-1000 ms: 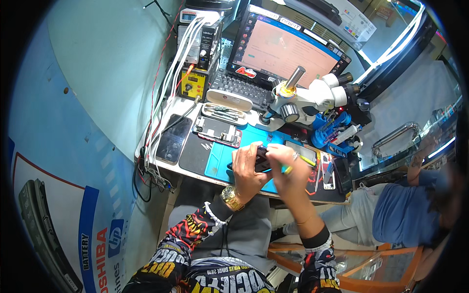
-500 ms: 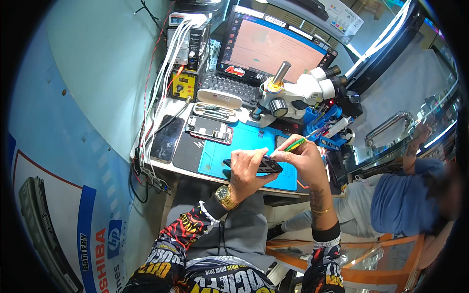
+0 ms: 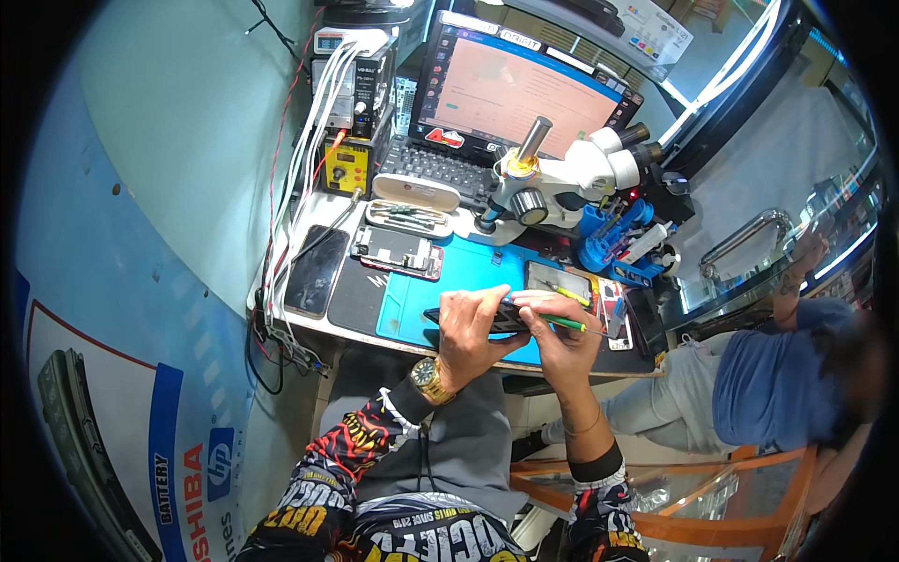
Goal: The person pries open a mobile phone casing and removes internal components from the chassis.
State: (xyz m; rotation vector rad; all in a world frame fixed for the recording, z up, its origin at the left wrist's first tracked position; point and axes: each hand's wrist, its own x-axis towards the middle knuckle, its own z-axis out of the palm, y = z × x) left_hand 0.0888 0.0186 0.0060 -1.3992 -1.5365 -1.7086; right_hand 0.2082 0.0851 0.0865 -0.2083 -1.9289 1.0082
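Above the front edge of the bench, my left hand [image 3: 466, 330] is wrapped round a dark phone [image 3: 508, 320], which it holds tilted. The phone's black inner side shows between my hands, its details too small to make out. My right hand [image 3: 565, 345] is closed on a green-and-yellow screwdriver [image 3: 567, 323] tucked across the fingers. Its handle points right, and the thin shaft sticks out past the hand. The right fingertips meet the phone's upper right edge; what they pinch there is hidden.
A blue repair mat [image 3: 468, 267] lies beneath, with an opened phone [image 3: 398, 251], a tool case [image 3: 409, 218] and a black phone [image 3: 319, 269] to the left. Behind stand a microscope [image 3: 529, 204] and monitor [image 3: 524, 89]. A blue tool holder [image 3: 599, 245] and another person [image 3: 777, 375] are at right.
My right hand has dropped and turned, bringing its fingertips onto the phone's edge. The screwdriver has swung from pointing up and right to lying nearly level. My left hand stays almost still.
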